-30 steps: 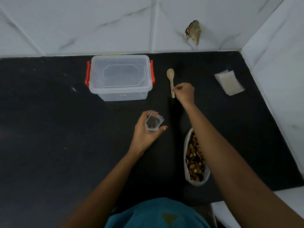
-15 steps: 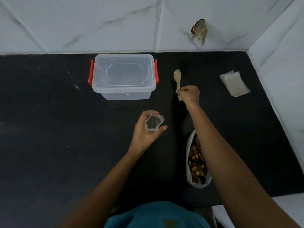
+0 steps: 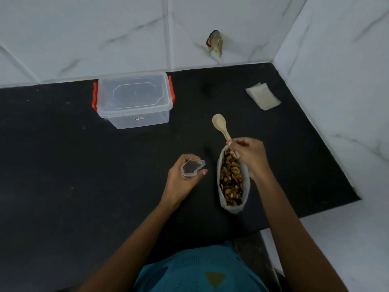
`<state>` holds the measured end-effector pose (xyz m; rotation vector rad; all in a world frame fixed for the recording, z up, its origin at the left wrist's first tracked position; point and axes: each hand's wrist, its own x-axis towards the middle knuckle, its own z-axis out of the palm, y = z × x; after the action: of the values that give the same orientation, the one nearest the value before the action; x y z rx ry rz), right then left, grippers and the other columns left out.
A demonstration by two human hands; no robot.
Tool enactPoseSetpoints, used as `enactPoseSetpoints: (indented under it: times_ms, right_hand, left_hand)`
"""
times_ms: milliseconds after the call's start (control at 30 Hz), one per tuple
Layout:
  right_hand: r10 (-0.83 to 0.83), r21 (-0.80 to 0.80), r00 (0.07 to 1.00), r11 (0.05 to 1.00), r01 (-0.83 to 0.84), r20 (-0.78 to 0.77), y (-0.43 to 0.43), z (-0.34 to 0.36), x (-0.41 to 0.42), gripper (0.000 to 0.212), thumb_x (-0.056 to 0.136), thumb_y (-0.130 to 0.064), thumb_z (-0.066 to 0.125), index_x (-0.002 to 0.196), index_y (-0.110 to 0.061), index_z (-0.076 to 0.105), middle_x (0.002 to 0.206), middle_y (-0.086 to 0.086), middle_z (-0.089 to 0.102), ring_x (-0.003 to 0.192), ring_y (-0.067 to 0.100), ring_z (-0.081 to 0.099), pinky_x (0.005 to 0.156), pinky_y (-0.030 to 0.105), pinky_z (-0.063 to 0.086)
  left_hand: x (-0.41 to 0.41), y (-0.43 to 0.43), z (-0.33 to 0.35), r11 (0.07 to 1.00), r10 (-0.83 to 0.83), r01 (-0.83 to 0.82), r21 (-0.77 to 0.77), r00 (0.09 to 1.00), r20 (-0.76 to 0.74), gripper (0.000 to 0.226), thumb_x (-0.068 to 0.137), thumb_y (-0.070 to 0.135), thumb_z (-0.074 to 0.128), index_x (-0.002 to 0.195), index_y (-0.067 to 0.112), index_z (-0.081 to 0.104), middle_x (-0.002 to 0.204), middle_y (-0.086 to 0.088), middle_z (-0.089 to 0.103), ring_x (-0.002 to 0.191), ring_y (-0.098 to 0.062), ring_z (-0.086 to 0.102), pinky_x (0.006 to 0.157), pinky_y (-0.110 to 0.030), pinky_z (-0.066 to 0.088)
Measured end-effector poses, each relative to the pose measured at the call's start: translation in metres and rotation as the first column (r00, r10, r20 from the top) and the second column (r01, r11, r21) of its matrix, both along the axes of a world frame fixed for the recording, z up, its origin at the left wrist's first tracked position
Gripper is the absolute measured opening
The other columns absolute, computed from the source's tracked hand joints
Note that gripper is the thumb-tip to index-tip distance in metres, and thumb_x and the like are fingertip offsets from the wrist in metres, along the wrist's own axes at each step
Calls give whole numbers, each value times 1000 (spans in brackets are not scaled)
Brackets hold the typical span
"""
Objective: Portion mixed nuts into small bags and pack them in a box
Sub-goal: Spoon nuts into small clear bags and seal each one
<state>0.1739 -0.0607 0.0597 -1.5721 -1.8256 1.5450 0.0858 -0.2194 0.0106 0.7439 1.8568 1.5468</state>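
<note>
My left hand (image 3: 181, 180) holds a small clear bag (image 3: 192, 167) with its mouth open upward, left of the big nut bag. The big white bag of mixed nuts (image 3: 231, 180) lies open on the black counter. My right hand (image 3: 249, 153) pinches the handle of a wooden spoon (image 3: 221, 125) above the far end of the nut bag, with the spoon's bowl pointing away and empty. A clear plastic box (image 3: 134, 100) with red latches and its lid on stands at the back left.
A stack of small empty bags (image 3: 263, 98) lies at the back right near the wall corner. White tiled walls bound the black counter (image 3: 63, 165) at the back and right. The counter's front right edge steps down to a white surface.
My right hand has lifted the spoon off the counter and brought it toward me, over the nut bag. My left hand still holds the small bag in the same place.
</note>
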Motion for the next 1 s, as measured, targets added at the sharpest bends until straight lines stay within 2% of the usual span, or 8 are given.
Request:
enactPoseSetpoints:
  times_ms: [167, 300, 433, 600, 700, 767, 900, 1000]
  right_hand:
    - [-38, 115, 999, 993, 40, -19, -18, 3, 55, 19, 82, -13, 66, 101, -16, 66, 89, -4, 65, 82, 5, 60, 73, 20, 49]
    - [-79, 226, 997, 971, 77, -2, -29, 0, 87, 17, 82, -8, 66, 97, -14, 68, 87, -2, 65, 78, 3, 58, 71, 19, 47]
    - [-106, 293, 994, 951, 99, 8, -39, -5, 107, 16, 82, -7, 64, 96, -14, 67, 86, -6, 63, 80, 1, 58, 69, 13, 44]
    - [-111, 483, 994, 871, 89, 16, -47, -12, 112, 14, 82, -6, 65, 95, -8, 68, 87, -1, 61, 72, -2, 53, 65, 2, 40]
    - [-56, 598, 998, 801, 20, 41, -52, -16, 108, 13, 82, -2, 63, 94, -1, 68, 86, 6, 60, 70, 1, 51, 65, 0, 39]
    - [-29, 635, 997, 772, -24, 74, -54, -19, 105, 13, 83, -2, 62, 94, 2, 67, 88, 11, 62, 74, 9, 55, 65, 3, 39]
    - [34, 649, 991, 753, -111, 130, -56, -25, 100, 16, 87, -2, 57, 99, 3, 65, 92, 15, 64, 83, 22, 61, 72, 24, 45]
    - [68, 658, 986, 738, -151, 151, -57, -28, 97, 16, 88, -2, 55, 100, 3, 64, 93, 14, 63, 84, 19, 58, 71, 23, 42]
  left_hand:
    - [25, 3, -7, 999, -47, 48, -22, 998, 39, 24, 77, 11, 72, 95, 22, 60, 95, 14, 63, 91, 7, 59, 78, -9, 47]
    - [40, 5, -16, 998, -54, 57, -30, 996, 77, 17, 80, 13, 70, 94, 20, 62, 95, 10, 66, 92, -1, 62, 83, -19, 50]
    - [46, 6, -22, 998, -14, 20, -59, 995, 104, 28, 82, 17, 69, 108, 14, 63, 100, 12, 66, 99, -5, 62, 86, -20, 50]
    - [49, 8, -20, 996, -7, 15, -90, 996, 93, 35, 81, 17, 69, 115, 20, 59, 104, 15, 62, 100, 0, 58, 82, -10, 47]
    - [50, 7, -20, 994, -43, 51, -91, 995, 95, 25, 82, 17, 68, 106, 22, 62, 107, 11, 63, 103, -4, 59, 87, -20, 50]
    - [49, 7, -21, 991, -69, 81, -108, 992, 108, 23, 82, 18, 68, 103, 24, 61, 110, 9, 64, 104, -5, 59, 89, -27, 51]
    - [49, 7, -21, 981, -106, 125, -149, 986, 126, 21, 82, 18, 68, 94, 33, 60, 112, 7, 63, 105, -7, 59, 92, -30, 50]
    - [47, 7, -23, 975, -133, 154, -163, 983, 129, 21, 82, 19, 68, 97, 29, 61, 106, 11, 63, 104, -6, 59, 91, -29, 49]
